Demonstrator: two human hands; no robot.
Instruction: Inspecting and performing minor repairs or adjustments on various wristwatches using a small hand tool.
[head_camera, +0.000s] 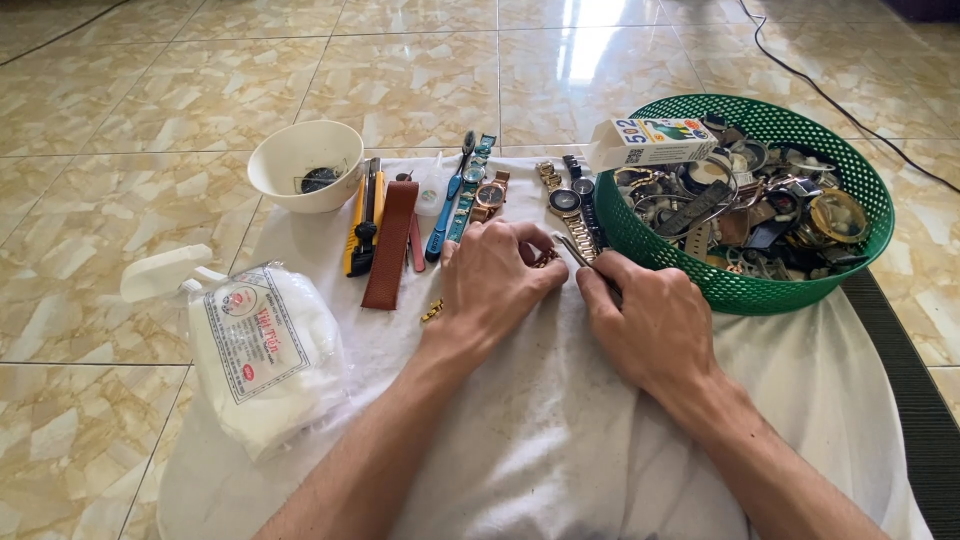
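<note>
left hand (497, 283) is pinching gold watch band (546, 258) beside green basket (742, 290) | right hand (645, 318) is gripping tweezers (578, 252) | better keeping band flat, tips steady

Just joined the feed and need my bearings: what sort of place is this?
Probably a home floor used as a makeshift watch-repair spot: a white cloth spread over glossy floor tiles, a green basket heaped with watches and straps, and a utility knife laid out.
</note>
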